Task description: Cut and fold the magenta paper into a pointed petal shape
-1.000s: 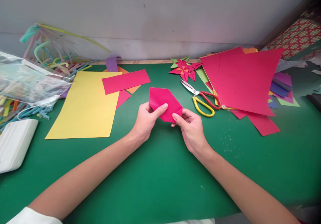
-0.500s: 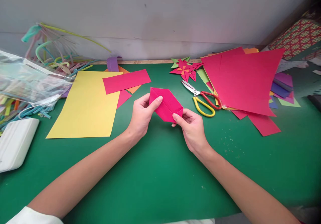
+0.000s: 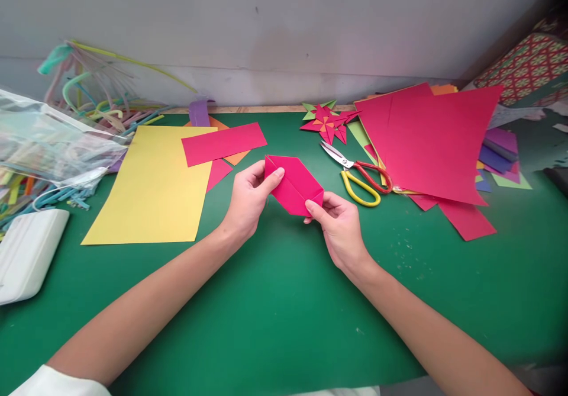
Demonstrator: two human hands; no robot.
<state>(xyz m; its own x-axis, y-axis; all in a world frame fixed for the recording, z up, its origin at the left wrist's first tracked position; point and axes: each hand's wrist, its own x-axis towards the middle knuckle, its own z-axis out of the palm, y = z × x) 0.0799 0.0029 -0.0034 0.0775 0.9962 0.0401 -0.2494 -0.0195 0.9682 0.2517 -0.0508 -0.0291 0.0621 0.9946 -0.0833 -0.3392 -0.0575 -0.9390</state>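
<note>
A folded piece of red paper (image 3: 294, 184) with slanted corners and a crease along its middle is held up between both hands above the green table. My left hand (image 3: 249, 198) pinches its left end, thumb on top and fingers behind. At the lower right corner, my right hand (image 3: 339, 224) grips it the same way, its fingertips partly hidden behind the paper. Beyond my right hand lie scissors (image 3: 355, 173) with one red and one yellow handle, blades spread. Past my left hand, a red paper strip (image 3: 225, 144) overlaps a yellow sheet (image 3: 153, 186).
Red and green paper stars (image 3: 326, 122) lie near the wall. Large red sheets (image 3: 437, 141) are stacked at the right, over coloured scraps. Fuzzy coloured stems (image 3: 95, 103), a clear plastic bag (image 3: 48, 138) and a white box-shaped object (image 3: 32, 257) occupy the left side.
My left thumb has slid slightly toward the left along the paper. The right hand and the folded red paper have barely moved.
</note>
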